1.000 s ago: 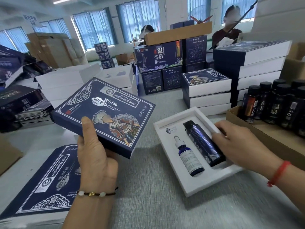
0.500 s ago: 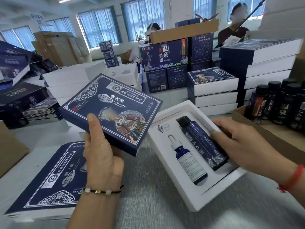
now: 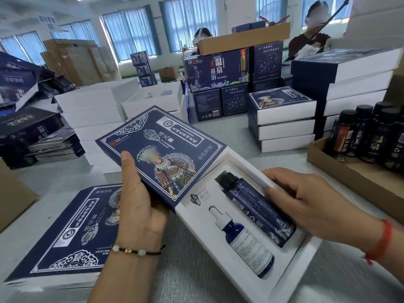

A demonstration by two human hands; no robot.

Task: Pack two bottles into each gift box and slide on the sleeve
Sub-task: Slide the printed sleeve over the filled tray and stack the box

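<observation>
Left hand (image 3: 140,206) is gripping navy sleeve (image 3: 161,152), thumb on top, raised beside white gift box (image 3: 290,267). Right hand (image 3: 306,204) is curling around box's right edge, fingertips touching dark bottle (image 3: 255,206); dropper bottle (image 3: 242,241) is lying alongside.

I face tall windows with blue curtains (image 3: 188,25) — daylight pours through. My grey tabletop (image 3: 181,283) stretches ahead — white walls (image 3: 238,9) behind.

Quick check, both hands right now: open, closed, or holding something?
Left hand: grips the blue sleeve, thumb on top.
Right hand: holds the white gift box by its far edge, fingers reaching the dark bottle.
</observation>
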